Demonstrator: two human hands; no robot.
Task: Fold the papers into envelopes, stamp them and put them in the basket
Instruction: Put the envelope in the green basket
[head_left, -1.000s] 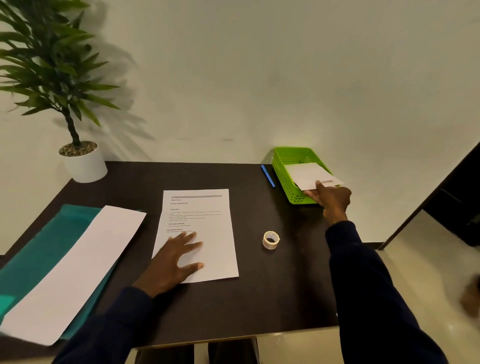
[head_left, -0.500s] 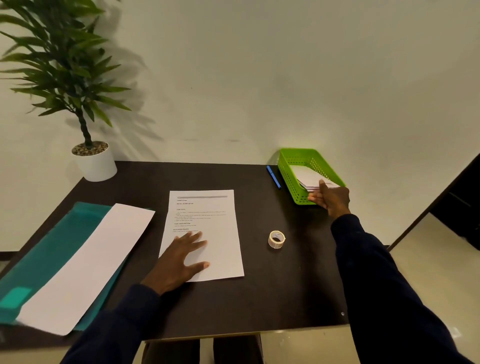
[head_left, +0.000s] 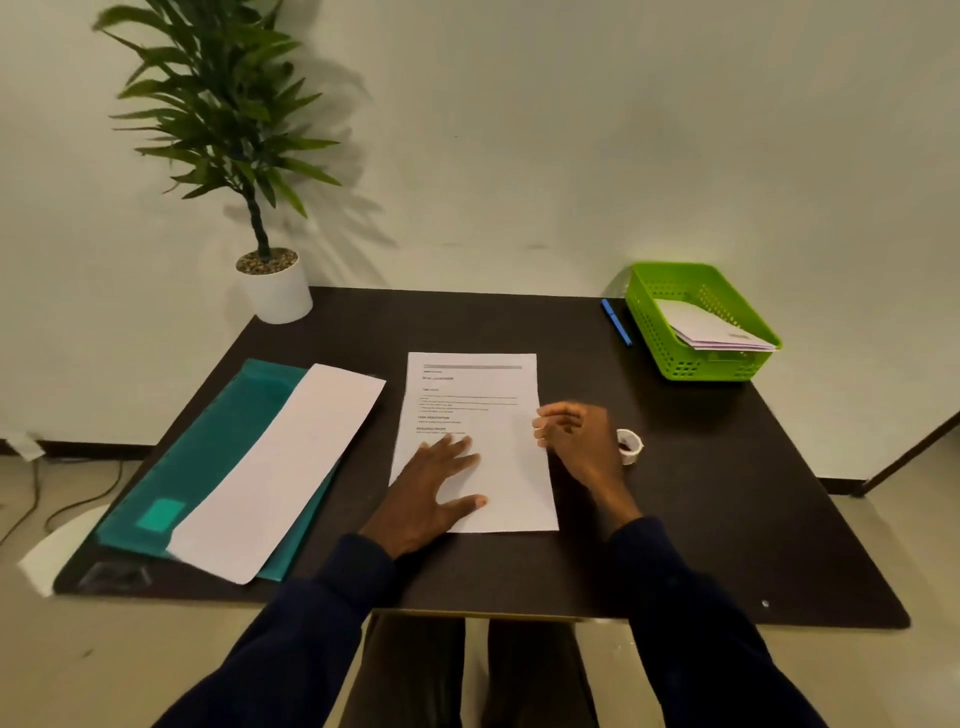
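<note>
A printed white sheet (head_left: 483, 405) lies flat in the middle of the dark table (head_left: 727, 493). My left hand (head_left: 434, 491) rests flat on its lower left part, fingers spread. My right hand (head_left: 576, 436) hovers at the sheet's right edge, fingers loosely curled, holding nothing. The green basket (head_left: 670, 345) stands at the back right with folded white envelopes (head_left: 711, 330) inside. A small roll of tape (head_left: 629, 446) sits just right of my right hand.
A teal folder (head_left: 208, 457) with a long white sheet (head_left: 280, 467) on it lies at the left. A blue pen (head_left: 616, 322) lies left of the basket. A potted plant (head_left: 272, 288) stands at the back left corner. The table's front edge is near my knees.
My right hand let go of the envelope in the basket and came back to the printed sheet's right edge. My left hand stayed on the sheet. The view shifted left.
</note>
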